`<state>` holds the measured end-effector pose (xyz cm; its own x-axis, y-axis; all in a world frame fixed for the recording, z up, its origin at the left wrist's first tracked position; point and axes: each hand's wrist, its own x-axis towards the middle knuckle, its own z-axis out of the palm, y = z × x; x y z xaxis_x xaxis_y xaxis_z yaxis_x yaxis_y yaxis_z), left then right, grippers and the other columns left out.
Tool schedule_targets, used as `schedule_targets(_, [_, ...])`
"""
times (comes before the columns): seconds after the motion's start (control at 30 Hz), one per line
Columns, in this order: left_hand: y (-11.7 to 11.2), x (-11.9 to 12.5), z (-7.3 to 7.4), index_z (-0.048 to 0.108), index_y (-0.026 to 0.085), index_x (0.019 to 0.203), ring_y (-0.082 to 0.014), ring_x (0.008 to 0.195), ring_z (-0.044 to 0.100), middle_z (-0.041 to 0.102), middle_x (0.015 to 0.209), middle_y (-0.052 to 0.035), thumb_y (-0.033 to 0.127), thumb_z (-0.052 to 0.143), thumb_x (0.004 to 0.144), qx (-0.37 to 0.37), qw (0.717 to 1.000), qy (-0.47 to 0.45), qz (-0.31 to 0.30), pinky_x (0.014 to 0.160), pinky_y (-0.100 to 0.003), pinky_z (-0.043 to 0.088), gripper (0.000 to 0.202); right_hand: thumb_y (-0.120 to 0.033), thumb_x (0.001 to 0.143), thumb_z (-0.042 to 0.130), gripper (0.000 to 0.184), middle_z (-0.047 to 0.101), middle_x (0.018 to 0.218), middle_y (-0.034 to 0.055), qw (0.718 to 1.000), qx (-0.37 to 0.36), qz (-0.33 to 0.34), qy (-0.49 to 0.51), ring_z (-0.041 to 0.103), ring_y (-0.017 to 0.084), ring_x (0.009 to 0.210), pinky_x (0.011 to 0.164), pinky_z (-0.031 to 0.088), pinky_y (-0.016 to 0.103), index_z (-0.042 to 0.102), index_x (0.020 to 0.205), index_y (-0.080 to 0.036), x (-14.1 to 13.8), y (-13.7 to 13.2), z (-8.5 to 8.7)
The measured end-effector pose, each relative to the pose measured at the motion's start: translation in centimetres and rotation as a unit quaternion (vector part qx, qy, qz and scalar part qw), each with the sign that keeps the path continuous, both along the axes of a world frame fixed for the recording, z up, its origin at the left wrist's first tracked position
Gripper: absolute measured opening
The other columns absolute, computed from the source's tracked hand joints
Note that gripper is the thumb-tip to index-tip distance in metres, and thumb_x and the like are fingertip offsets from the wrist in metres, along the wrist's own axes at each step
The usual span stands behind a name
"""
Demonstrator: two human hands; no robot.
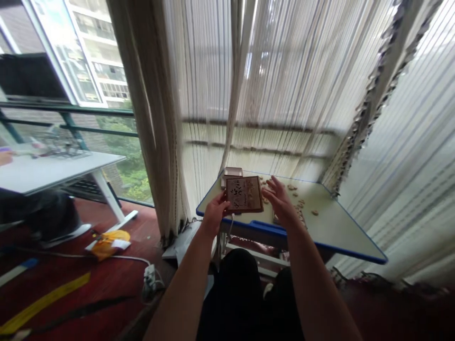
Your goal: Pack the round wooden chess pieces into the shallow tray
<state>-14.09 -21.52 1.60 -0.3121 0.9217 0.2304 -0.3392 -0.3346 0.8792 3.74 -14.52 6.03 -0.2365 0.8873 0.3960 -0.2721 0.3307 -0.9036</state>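
My left hand [216,211] grips the lower left edge of a flat brown rectangular box [244,194], holding it tilted above the desk. Dark figures and lettering cover its upper face; whether it is a whole box or only a lid, I cannot tell. By its right edge, my right hand [279,199] has its fingers spread and holds nothing. Small tan wooden pieces [314,212] lie scattered over the desk behind and to the right of that hand. Behind the held box stands a pale open tray or box [233,171], partly hidden.
The desk [341,227] has a blue rim. Striped string curtains [284,85] hang close behind it. On the left are a white table [64,168], a person's hand [5,156], an orange bag [108,244] and a power strip [150,277] with its cable on the red floor.
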Motion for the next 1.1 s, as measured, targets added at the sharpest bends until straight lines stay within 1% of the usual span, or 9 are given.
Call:
schedule_targets(0.13, [-1.7, 2.0, -1.3, 0.055, 0.019, 0.115, -0.022, 0.09, 0.061, 0.062, 0.108, -0.007, 0.019, 0.06, 0.067, -0.006, 0.999, 0.027, -0.028, 0.075, -0.038, 0.052, 0.049, -0.028, 0.059, 0.069, 0.07, 0.063, 0.093, 0.0046, 0.99, 0.075, 0.03, -0.112, 0.061, 0.019, 0.077, 0.068, 0.05, 0.035, 0.042, 0.124, -0.023, 2.1, -3.0, 0.0])
schedule_targets(0.23, [0.1, 5.2, -1.7, 0.055, 0.016, 0.111, -0.021, 0.101, 0.057, 0.059, 0.113, -0.0109, 0.018, 0.061, 0.067, -0.006, 0.998, -0.006, 0.068, 0.086, -0.037, 0.047, 0.045, -0.038, 0.06, 0.068, 0.058, 0.063, 0.076, 0.0024, 0.969, 0.1, -0.133, -0.184, 0.059, 0.019, 0.067, 0.063, 0.048, 0.034, 0.05, 0.112, -0.02, 4.4, -3.0, -0.8])
schedule_targets(0.3, [1.4, 8.0, -1.6, 0.053, 0.015, 0.112, -0.0206, 0.105, 0.055, 0.057, 0.116, -0.013, 0.018, 0.057, 0.071, 0.008, 0.997, -0.002, 0.08, 0.089, -0.037, 0.044, 0.042, -0.045, 0.062, 0.064, 0.052, 0.063, 0.076, 0.0053, 0.928, 0.106, -0.262, -0.242, 0.059, 0.021, 0.068, 0.063, 0.046, 0.035, 0.053, 0.105, -0.018, 6.6, -2.7, -1.3])
schedule_targets(0.4, [1.9, 12.4, -1.0, 0.051, 0.017, 0.115, -0.022, 0.113, 0.048, 0.053, 0.121, -0.0101, 0.012, 0.059, 0.064, 0.089, 0.973, 0.175, 0.119, 0.097, -0.038, 0.038, 0.052, -0.053, 0.068, 0.057, 0.049, 0.063, 0.072, 0.008, 0.881, 0.082, -0.352, -0.304, 0.059, 0.022, 0.063, 0.059, 0.043, 0.032, 0.055, 0.1, -0.017, 10.4, -2.9, -2.1])
schedule_targets(0.57, [2.7, 16.6, 0.5, 0.046, 0.017, 0.121, -0.022, 0.125, 0.034, 0.042, 0.131, -0.0105, 0.014, 0.05, 0.071, 0.171, 0.916, 0.312, 0.187, 0.105, -0.038, 0.025, 0.05, -0.063, 0.074, 0.04, 0.048, 0.06, 0.051, 0.0026, 0.931, -0.046, -0.204, -0.3, 0.056, 0.018, 0.045, 0.042, 0.038, 0.026, 0.056, 0.09, -0.02, 15.3, -4.1, -3.0])
schedule_targets(0.67, [5.3, 17.3, 1.2, 0.045, 0.018, 0.123, -0.0199, 0.127, 0.031, 0.04, 0.134, -0.0087, 0.016, 0.043, 0.078, 0.182, 0.924, 0.308, 0.133, 0.106, -0.036, 0.022, 0.046, -0.065, 0.074, 0.04, 0.049, 0.062, 0.054, 0.0026, 0.954, -0.128, -0.123, -0.24, 0.057, 0.018, 0.044, 0.038, 0.036, 0.024, 0.055, 0.087, -0.02, 16.7, -3.4, -3.4])
schedule_targets(0.77, [9.2, 17.3, 1.6, 0.049, 0.017, 0.12, -0.0206, 0.121, 0.039, 0.048, 0.127, -0.0096, 0.024, 0.045, 0.08, 0.162, 0.939, 0.293, 0.08, 0.103, -0.035, 0.027, 0.041, -0.064, 0.076, 0.037, 0.051, 0.06, 0.051, 0.0026, 0.946, -0.097, -0.157, -0.268, 0.052, 0.014, 0.039, 0.04, 0.034, 0.024, 0.058, 0.069, -0.018, 16.9, -1.3, -4.1])
schedule_targets(0.93, [15.1, 16.2, 0.8, 0.05, 0.012, 0.118, -0.0201, 0.108, 0.051, 0.058, 0.113, -0.0121, 0.034, 0.047, 0.081, 0.104, 0.959, 0.259, 0.05, 0.092, -0.032, 0.039, 0.044, -0.058, 0.084, 0.024, 0.06, 0.057, 0.05, 0.0064, 0.851, 0.06, -0.328, -0.406, 0.053, 0.016, 0.051, 0.052, 0.034, 0.027, 0.055, 0.049, -0.02, 15.3, 2.7, -6.4])
schedule_targets(1.1, [17.7, 14.3, -1.4, 0.065, 0.014, 0.093, -0.0197, 0.082, 0.061, 0.068, 0.083, -0.0072, 0.045, 0.037, 0.084, 0.088, 0.926, 0.367, -0.023, 0.078, -0.033, 0.047, 0.043, -0.06, 0.084, 0.016, 0.066, 0.064, 0.066, 0.0122, 0.776, 0.0, -0.362, -0.516, 0.057, 0.02, 0.06, 0.056, 0.034, 0.029, 0.065, 0.07, -0.019, 13.6, 3.5, -8.1])
